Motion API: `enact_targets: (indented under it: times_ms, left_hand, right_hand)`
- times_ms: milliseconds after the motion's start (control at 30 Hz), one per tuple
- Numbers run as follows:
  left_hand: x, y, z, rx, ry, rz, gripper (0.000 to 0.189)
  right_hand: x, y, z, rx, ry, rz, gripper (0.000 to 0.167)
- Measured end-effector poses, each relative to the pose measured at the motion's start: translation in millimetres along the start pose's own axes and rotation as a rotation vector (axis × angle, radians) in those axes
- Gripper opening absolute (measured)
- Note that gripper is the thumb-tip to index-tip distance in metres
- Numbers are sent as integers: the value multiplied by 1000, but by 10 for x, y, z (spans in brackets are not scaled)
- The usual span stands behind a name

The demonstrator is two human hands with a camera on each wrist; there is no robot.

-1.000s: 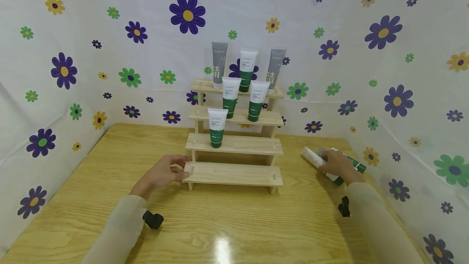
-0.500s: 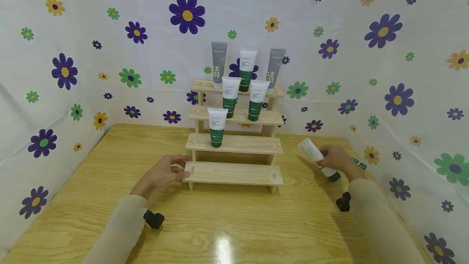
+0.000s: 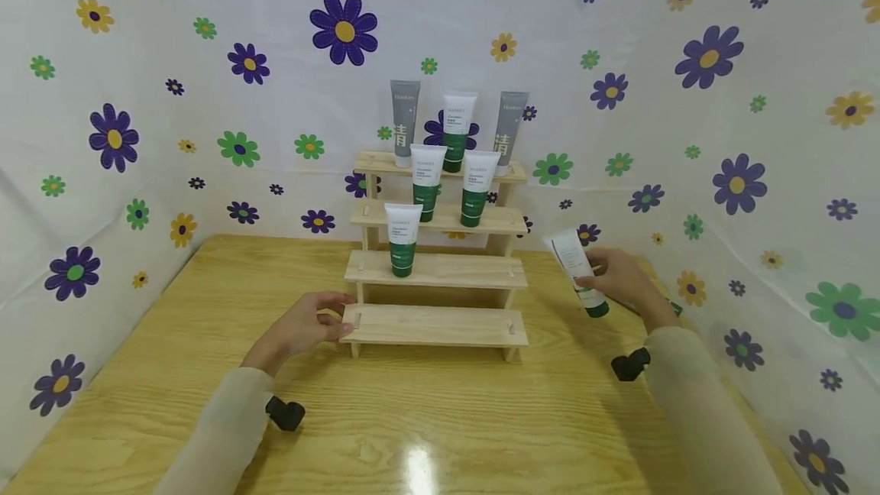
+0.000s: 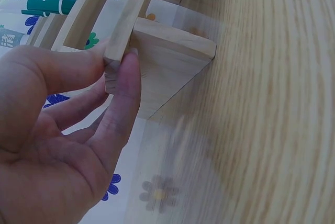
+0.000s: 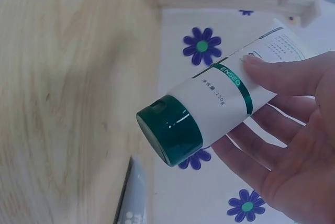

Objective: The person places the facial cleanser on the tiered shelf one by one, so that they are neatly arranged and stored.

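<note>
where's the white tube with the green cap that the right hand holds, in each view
Head: right of centre, the white tube tilted in the right hand, beside the wooden stepped shelf.
Left wrist: not in it; only tubes standing on the shelf show.
Right wrist: centre, green cap toward the camera.
Shared landmark: the wooden stepped shelf, in all three views.

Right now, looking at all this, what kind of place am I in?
Probably a staged tabletop set for arranging a product display, not a real shop. A flower-print sheet is hung round a wooden table, and a stepped wooden rack holds cosmetic tubes.
</note>
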State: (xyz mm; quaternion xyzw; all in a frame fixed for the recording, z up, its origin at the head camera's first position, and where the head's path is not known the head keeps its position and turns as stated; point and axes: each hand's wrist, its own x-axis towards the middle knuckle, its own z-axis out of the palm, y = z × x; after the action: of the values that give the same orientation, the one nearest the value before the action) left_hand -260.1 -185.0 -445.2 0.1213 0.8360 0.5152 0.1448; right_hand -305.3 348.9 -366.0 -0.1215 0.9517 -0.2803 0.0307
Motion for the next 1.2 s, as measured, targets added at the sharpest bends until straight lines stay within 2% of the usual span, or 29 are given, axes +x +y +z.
enact_targets:
  times_ms: [333,567,967,1200]
  left_hand:
    - [-9,-2,-3,5,1,0,52]
    - [-15,-4,-3,-1,-1,-1,51]
    - [12,-1,-8,10,5,5,51]
    - [-6,16,4,15,-2,20,51]
  right_hand:
    - [-21,-342,0,84,14,-25,53]
    - [5,-585,0,181,23,-8,55]
    - [73,-948,6,347,74,-83,54]
    - [153,-1122,119,417,71,-121,54]
